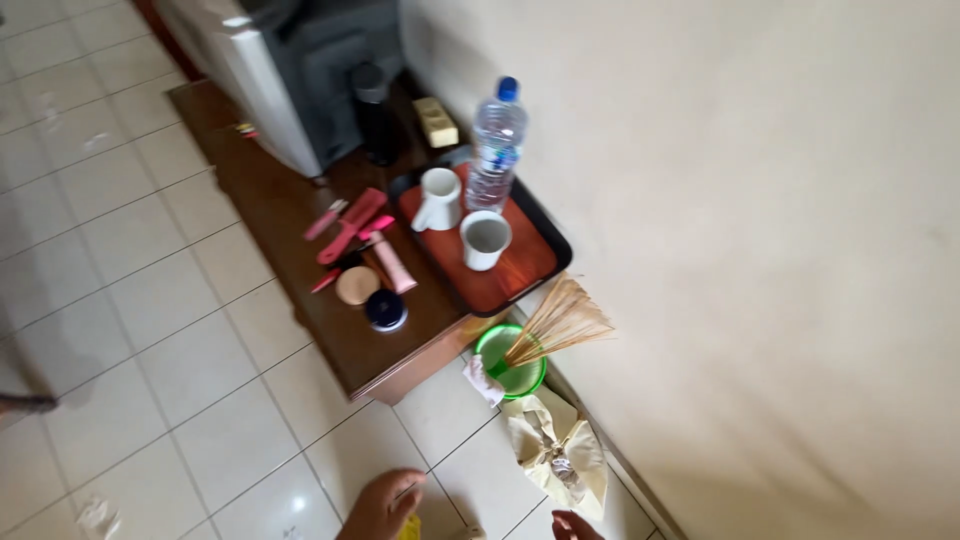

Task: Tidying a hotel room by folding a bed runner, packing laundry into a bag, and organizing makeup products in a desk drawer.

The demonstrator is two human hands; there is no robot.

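My left hand (382, 507) sits at 6 o'clock with its fingers curled on a small yellow thing (409, 526); my right hand (575, 525) barely peeks in, so I cannot tell its grip. At 12 o'clock, the red-brown tray with a black rim (545, 262) keeps two white cups (485, 239) and one clear plastic water bottle (496, 143) together, and one green plastic bucket (495, 345) holds the stick broom (560, 325) up.

Location: a lived-in room of a home or lodging, indicated by white tiled floor (150, 330), low wooden cabinet (300, 260) bearing cosmetics (365, 260), and tray (545, 262) with mugs (485, 240).
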